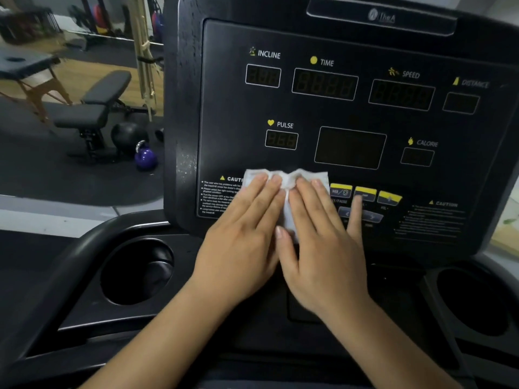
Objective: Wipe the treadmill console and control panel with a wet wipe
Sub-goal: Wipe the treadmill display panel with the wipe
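The black treadmill console (323, 113) fills the view, with dark displays labelled INCLINE, TIME, SPEED, DISTANCE, PULSE and CALORIE. A crumpled white wet wipe (286, 178) lies flat on the lower control panel, over the left caution text. My left hand (247, 234) and my right hand (323, 242) press on the wipe side by side with straight fingers. The right hand's little finger reaches toward the yellow buttons (365, 193). Most of the wipe is hidden under the hands.
Round cup holders sit in the tray at lower left (137, 272) and lower right (474, 301). Beyond the console's left edge are a weight bench (95, 108), a black ball (127, 136), a purple kettlebell (146, 158) and a massage table (25, 66).
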Tool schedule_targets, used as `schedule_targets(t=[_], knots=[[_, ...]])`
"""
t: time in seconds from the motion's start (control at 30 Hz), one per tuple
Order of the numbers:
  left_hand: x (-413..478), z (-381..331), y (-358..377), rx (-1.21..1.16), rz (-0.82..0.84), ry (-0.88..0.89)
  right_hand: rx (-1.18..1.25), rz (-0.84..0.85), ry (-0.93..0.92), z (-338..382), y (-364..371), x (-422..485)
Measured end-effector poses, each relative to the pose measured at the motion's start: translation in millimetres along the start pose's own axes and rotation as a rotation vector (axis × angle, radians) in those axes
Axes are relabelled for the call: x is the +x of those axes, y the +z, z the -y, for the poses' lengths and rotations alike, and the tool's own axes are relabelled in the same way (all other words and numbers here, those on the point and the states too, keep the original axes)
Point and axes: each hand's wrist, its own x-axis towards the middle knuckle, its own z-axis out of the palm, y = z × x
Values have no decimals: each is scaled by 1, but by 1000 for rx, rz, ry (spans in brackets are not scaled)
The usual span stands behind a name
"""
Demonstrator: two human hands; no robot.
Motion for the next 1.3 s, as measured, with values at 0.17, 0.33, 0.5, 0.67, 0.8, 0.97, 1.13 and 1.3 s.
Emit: schedule_targets(t=[0.17, 0.33, 0.5, 0.67, 0.8, 0.97, 1.13, 1.3], knots=[[3, 6, -3, 6, -18, -12, -8, -15, 17, 9, 2, 9], [-17, 10, -2, -11, 23, 4, 9, 14, -7, 19, 12, -11], [4, 25, -12, -5, -31, -36, 17, -34, -15, 28, 3, 23], [-12, 25, -10, 6, -15, -7, 30, -12, -4, 36, 11, 7], [-26, 30, -13, 0, 8, -2, 40, 6, -27, 43, 16, -4], [-1, 45, -21, 7, -10, -26, 32, -14, -18, 53, 8, 29], [-24, 45, -22, 35, -1, -14, 57, 17, -20, 62, 18, 8], [-28, 54, -27, 24, -4, -30, 72, 10, -74, 63, 18, 13]])
